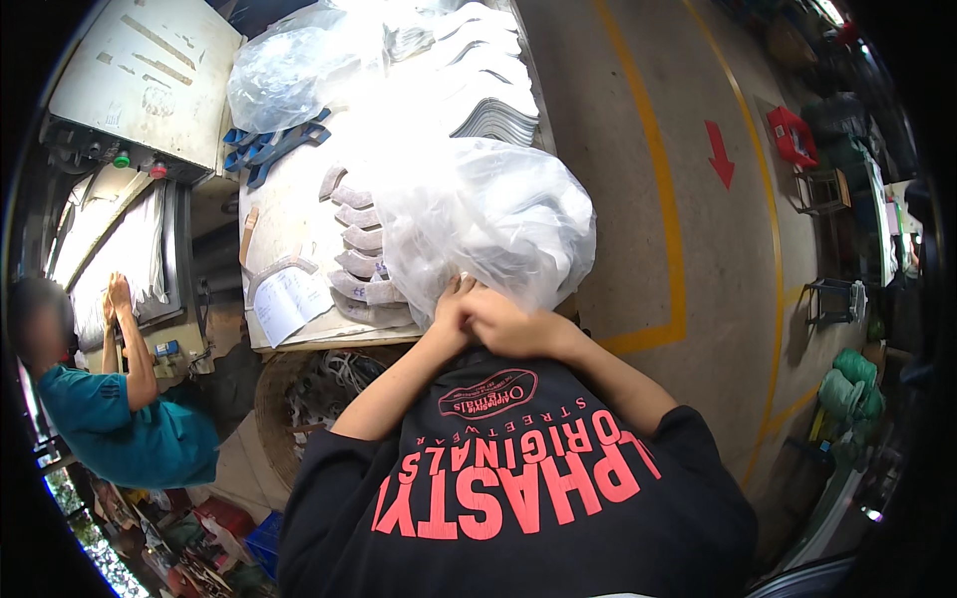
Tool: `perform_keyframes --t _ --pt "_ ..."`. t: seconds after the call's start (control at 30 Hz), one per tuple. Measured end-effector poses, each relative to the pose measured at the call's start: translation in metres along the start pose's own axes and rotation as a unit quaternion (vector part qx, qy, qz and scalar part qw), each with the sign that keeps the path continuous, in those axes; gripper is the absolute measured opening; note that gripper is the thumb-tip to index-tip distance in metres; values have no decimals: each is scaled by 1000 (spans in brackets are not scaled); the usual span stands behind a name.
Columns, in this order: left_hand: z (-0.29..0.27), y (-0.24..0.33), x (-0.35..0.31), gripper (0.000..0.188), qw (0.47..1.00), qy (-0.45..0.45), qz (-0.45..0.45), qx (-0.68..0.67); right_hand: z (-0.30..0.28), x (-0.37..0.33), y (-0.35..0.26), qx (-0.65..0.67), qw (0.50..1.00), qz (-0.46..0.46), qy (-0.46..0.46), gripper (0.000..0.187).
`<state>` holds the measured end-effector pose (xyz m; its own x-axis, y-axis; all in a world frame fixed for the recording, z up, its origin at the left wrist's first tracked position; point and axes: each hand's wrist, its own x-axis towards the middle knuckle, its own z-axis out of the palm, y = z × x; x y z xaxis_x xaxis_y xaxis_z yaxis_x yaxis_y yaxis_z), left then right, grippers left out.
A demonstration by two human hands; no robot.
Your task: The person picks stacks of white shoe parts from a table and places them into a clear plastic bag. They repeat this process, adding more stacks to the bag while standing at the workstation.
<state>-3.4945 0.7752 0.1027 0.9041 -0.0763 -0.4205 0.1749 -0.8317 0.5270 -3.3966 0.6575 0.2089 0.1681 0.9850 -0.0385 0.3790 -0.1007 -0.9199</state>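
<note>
A large clear plastic bag (488, 214), bulging with white contents, rests at the near right corner of the worktable (284, 184). My left hand (453, 311) and my right hand (510, 323) meet at the bag's near end, close to my chest. Both are closed on its gathered plastic, the right partly overlapping the left. The right hand is slightly blurred, and some fingertips are hidden. Just left of the bag lies a row of curved greyish pieces (359, 239), stacked in small piles.
Wavy stacks of white sheets (493, 105), another plastic bag (279, 75) and blue strips (274, 148) lie farther back. A written paper (289, 304) sits at the near left. Below the table edge stands a woven basket (274, 399) of scraps. A co-worker (140, 419) works at the left.
</note>
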Motion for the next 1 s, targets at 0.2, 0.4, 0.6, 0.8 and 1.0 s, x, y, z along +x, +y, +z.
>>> perform_keyframes --t 0.2,0.4,0.6,0.8,1.0 --pt "-11 24 -2 43 992 94 -66 44 -16 -4 97 -249 927 275 -52 50" --pt "-61 24 -4 35 963 197 -153 -96 -31 -8 82 -261 927 265 36 59" --pt "-54 12 32 62 919 358 33 -162 -33 -14 77 -248 929 269 59 59" --pt "-42 -7 36 89 938 230 17 -259 -57 -17 70 -261 932 251 12 56" --pt "-3 -23 49 85 981 148 -57 -108 -69 -16 91 -293 928 224 -59 55"
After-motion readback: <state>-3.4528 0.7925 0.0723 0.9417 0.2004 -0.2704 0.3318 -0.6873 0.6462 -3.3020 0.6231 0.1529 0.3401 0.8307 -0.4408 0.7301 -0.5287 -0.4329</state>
